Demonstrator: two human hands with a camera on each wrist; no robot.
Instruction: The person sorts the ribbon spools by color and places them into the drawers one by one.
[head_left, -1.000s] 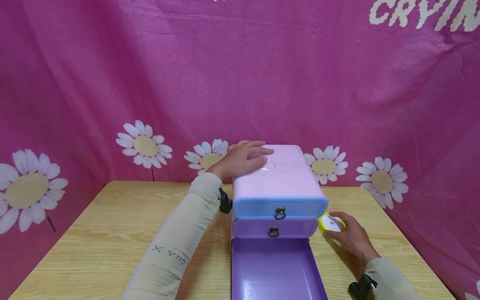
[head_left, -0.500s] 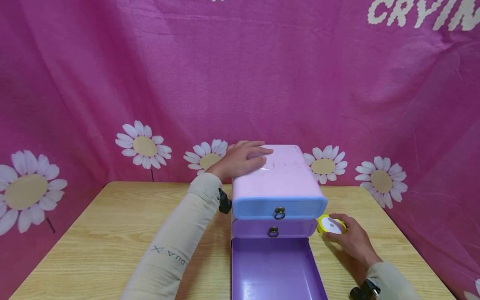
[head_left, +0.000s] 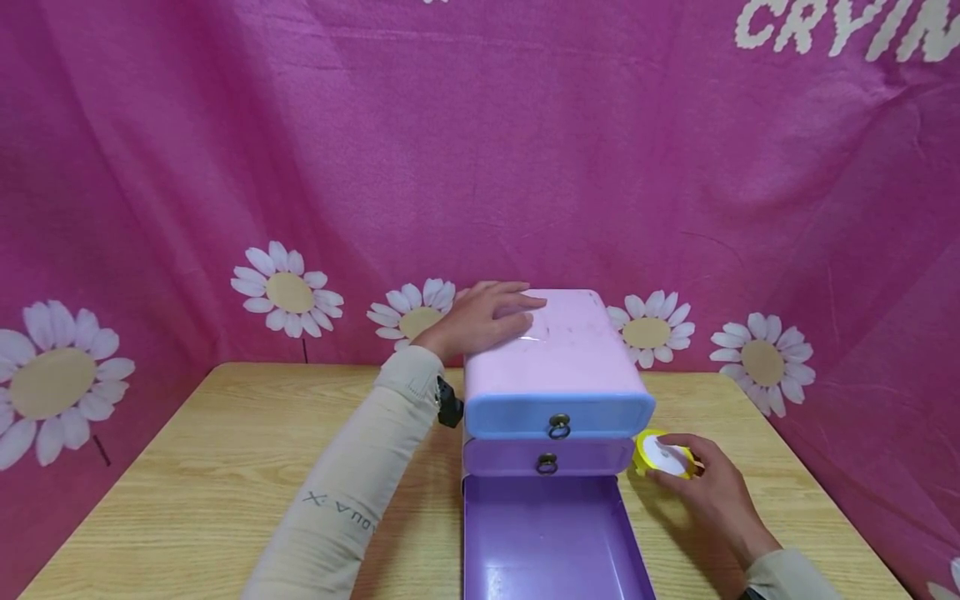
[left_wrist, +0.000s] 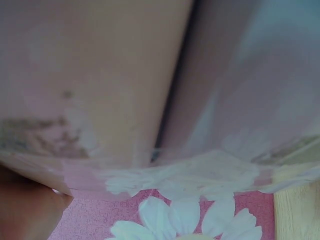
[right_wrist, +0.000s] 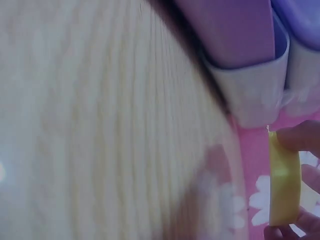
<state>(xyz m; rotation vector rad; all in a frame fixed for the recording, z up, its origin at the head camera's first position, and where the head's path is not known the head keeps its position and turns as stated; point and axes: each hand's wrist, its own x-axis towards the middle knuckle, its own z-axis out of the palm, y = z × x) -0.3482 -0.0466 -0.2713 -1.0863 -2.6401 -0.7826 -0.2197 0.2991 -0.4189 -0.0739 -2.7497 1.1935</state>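
Observation:
A small drawer chest (head_left: 566, 350) with a pink top stands on the table. Its upper blue drawer and the purple drawer below are closed, while the bottom purple drawer (head_left: 551, 542) is pulled out with its inside bare. My left hand (head_left: 483, 318) rests on the left side of the chest's top, fingers extended. To the right of the chest, my right hand (head_left: 716, 492) pinches a ribbon spool (head_left: 666, 455), yellow around the rim with a white disc face. The right wrist view shows the spool's yellow band (right_wrist: 285, 180) between thumb and fingers.
The wooden table (head_left: 247, 467) spreads to both sides of the chest. A pink cloth (head_left: 480, 150) printed with white daisies hangs behind and at the sides. Ring pulls (head_left: 559, 427) stick out from the closed drawers.
My right hand has shifted slightly toward me and to the right, and the spool in it has tilted a little. The left hand and the drawers have stayed put.

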